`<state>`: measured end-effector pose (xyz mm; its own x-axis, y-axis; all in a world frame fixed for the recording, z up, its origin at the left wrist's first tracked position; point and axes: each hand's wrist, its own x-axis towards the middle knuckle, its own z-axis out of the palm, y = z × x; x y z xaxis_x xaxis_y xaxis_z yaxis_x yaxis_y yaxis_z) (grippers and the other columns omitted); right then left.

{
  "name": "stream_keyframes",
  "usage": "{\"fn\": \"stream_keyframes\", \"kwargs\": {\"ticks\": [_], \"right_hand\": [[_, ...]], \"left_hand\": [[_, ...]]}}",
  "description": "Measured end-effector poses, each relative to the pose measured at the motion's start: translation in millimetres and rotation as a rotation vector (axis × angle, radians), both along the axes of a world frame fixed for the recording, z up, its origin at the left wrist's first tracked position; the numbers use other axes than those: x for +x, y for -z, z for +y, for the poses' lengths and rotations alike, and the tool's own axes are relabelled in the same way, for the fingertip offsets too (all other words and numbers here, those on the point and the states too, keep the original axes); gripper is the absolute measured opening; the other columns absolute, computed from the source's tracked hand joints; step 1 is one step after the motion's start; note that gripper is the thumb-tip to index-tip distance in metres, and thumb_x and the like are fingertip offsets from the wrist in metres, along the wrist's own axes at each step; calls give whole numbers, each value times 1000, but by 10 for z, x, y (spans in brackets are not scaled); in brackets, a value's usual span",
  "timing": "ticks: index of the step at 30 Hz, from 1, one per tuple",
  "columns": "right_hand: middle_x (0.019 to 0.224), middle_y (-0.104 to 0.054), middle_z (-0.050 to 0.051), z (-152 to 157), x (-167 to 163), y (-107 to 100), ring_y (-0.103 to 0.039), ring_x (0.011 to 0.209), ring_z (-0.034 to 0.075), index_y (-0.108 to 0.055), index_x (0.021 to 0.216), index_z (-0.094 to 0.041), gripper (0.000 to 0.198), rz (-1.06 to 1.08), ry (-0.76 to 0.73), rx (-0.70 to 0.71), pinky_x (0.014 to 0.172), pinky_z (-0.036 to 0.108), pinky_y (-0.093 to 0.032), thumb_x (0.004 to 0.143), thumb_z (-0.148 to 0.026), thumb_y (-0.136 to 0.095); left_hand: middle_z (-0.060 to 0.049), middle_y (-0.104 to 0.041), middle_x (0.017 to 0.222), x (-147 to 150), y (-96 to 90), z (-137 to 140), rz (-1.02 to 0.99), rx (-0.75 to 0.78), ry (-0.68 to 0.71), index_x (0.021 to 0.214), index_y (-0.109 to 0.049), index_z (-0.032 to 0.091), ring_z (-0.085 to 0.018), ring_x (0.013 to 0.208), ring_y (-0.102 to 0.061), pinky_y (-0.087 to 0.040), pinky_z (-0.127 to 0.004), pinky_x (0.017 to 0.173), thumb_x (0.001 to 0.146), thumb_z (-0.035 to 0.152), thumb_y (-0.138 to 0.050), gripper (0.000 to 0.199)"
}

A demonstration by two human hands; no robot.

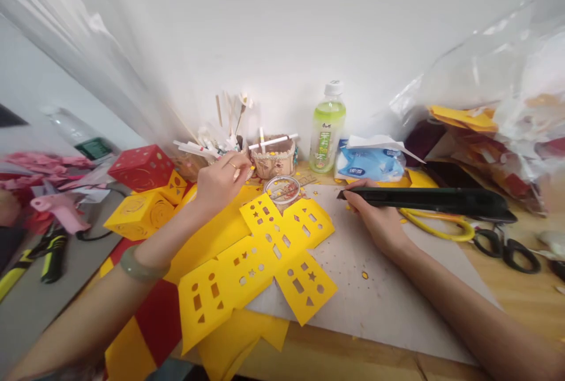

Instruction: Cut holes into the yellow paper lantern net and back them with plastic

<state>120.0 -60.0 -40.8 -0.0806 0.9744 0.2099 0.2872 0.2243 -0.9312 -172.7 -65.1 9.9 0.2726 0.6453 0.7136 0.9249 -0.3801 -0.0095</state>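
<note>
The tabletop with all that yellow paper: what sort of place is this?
Probably a papercraft work spot, though whether home or workshop I can't tell. The yellow sheet with its cut-out shapes, the black cutter and the scissors suggest it.

Bare forearms (99, 304) stretched forward, well apart
Left hand (223, 178) with fingers (241, 163) bent; right hand (375, 219) closed in a grip.

We see smooth, matt yellow paper (266, 255). Our tabletop (525, 290) looks like pale wood. The bottle (327, 128) is clear, shiny plastic, the see-through bag (477, 75) is crinkly, shiny plastic, and the black cutter (424, 200) looks smooth.
</note>
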Motion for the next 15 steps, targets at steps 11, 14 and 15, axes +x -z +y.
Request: {"fn": "stream_keyframes", "kwargs": {"ticks": [11, 14, 15], "right_hand": [[90, -66, 9, 156, 505, -227, -56, 73, 24, -59, 95, -27, 18, -957, 144, 244, 50, 29, -26, 79, -25, -53], [87, -66, 13, 127, 530, -383, -54, 66, 24, -60, 77, -25, 9, -1093, 181, 190, 47, 30, -22, 77, -28, -52], [82, -66, 14, 123, 526, -427, -53, 60, 23, -60, 71, -24, 11, -1124, 195, 158, 46, 30, -22, 76, -29, -52]], "left_hand": [[-3, -72, 82, -244, 60, -261, -199, -750, -211, 106, -64, 20, -23, 84, -65, -47, -29, 72, 87, 37, -42, 34], [-3, -71, 84, -201, 111, -304, -270, -884, -122, 105, -64, 19, -21, 79, -65, -47, -25, 65, 79, 44, -54, 37], [-3, -71, 85, -183, 130, -312, -294, -914, -100, 106, -63, 18, -21, 79, -65, -47, -25, 64, 75, 44, -59, 40]]}}
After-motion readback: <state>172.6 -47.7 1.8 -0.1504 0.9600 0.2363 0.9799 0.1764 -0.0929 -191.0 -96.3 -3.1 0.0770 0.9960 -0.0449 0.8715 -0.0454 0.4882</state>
